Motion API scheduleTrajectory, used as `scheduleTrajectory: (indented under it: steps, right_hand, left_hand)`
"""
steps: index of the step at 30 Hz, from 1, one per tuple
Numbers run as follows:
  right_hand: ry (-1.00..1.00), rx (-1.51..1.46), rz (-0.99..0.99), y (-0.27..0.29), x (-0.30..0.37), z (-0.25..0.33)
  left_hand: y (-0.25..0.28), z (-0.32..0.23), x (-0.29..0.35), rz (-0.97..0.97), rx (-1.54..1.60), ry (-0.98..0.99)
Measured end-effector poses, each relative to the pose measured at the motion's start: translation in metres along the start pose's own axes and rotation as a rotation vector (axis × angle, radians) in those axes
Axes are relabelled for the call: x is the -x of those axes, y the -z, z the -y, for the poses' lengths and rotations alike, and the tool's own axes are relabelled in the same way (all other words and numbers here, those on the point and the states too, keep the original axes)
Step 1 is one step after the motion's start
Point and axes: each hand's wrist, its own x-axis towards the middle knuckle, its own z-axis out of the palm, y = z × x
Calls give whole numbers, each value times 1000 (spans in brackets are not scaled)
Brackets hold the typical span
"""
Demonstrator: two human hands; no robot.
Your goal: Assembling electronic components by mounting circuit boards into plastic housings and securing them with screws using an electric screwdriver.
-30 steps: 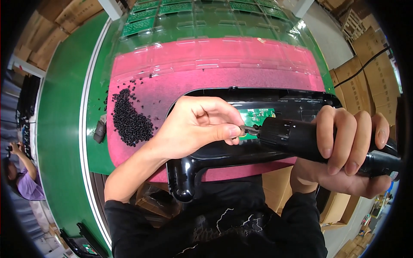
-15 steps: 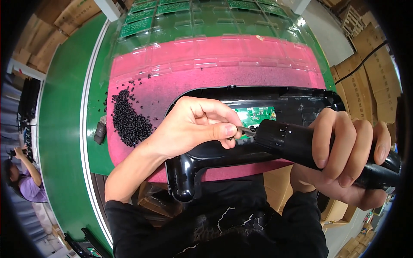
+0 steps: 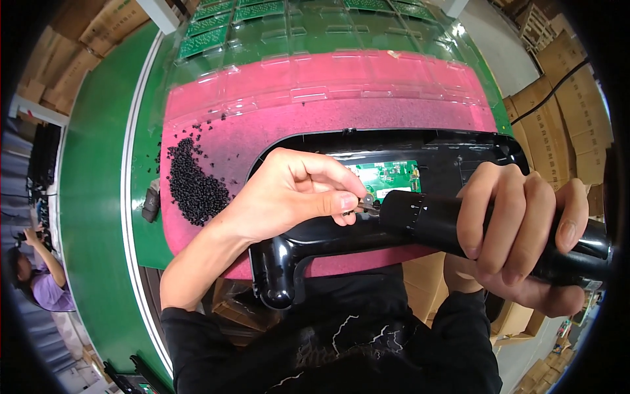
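My right hand [image 3: 518, 230] is wrapped around a thick black electric screwdriver [image 3: 430, 217], held nearly level with its tip to the left. At that tip my left hand [image 3: 305, 190] pinches with thumb and forefinger; small black screws [image 3: 376, 204] show by the metal bit, partly hidden by the fingertips. Below both hands lies a large glossy black plastic housing [image 3: 279, 269] with its hollow side up. Inside it sits a green circuit board [image 3: 397, 176], partly covered by my left hand.
A pink mat [image 3: 262, 121] lies under the housing on a green table. To the left is a heap of small black screws [image 3: 193, 184]. Clear plastic trays [image 3: 315, 72] stand at the back, some holding green circuit boards [image 3: 203, 43]. A person [image 3: 49, 282] works at far left.
My right hand and the screwdriver have shifted slightly left, bringing the tool's nose closer to my left fingertips. My left hand keeps its pinch almost in place.
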Motion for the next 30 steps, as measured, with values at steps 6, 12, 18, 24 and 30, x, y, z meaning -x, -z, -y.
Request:
scheduleTrajectory:
  steps: [6,12,18,24,30]
  right_hand:
    - [50,-7,11,4,0,-3]
    - [36,38,34,6,2,4]
    - [17,49,109,2,1,1]
    - [44,55,48,1,6,1]
    - [-32,115,-57,15,2,19]
  left_hand:
    - [1,2,2,-40,13,1]
    - [2,0,-1,-5,32,14]
    - [1,3,-1,-9,67,22]
    - [-2,-1,-4,27,60,55]
    - [-10,6,1,-162,-358,-161]
